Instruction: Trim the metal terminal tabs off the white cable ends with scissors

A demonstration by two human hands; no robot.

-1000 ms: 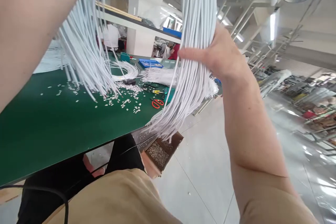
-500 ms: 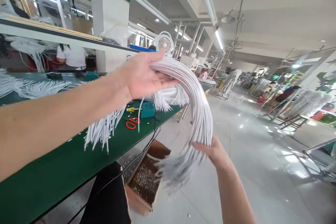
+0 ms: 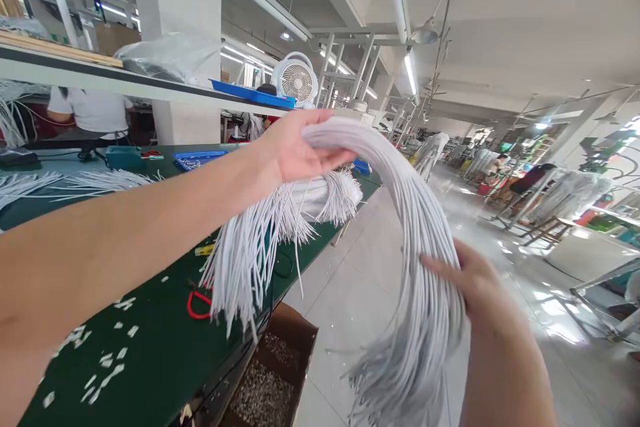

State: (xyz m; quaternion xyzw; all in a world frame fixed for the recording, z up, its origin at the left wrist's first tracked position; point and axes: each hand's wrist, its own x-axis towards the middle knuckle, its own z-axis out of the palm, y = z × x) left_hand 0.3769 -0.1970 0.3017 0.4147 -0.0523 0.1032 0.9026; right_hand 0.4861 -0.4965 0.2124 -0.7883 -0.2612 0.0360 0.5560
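A thick bundle of white wires (image 3: 395,173) arches through the air in front of me, above the table's right edge. My left hand (image 3: 303,150) is wrapped around its upper part, thumb on top and fingers underneath. Loose ends fan down below that wrist over the green table. Lower on the right, my right hand (image 3: 467,277) grips the hanging side of the bundle, thumb across the front; its other fingers are hidden behind the wires. The bundle's far ends dangle over the floor, slightly blurred.
More white wire bundles (image 3: 335,197) lie on the green table (image 3: 165,347), with red-handled scissors (image 3: 199,303) and scattered white scraps (image 3: 107,360). An open cardboard box (image 3: 305,353) of scraps stands below the edge. A fan (image 3: 297,80) and blue tray (image 3: 253,93) sit on the shelf. A person (image 3: 95,110) sits behind.
My right hand has moved right and slid to a higher place along the bundle. The hanging ends have swung right and down. My left hand still holds the upper part; the view has shifted.
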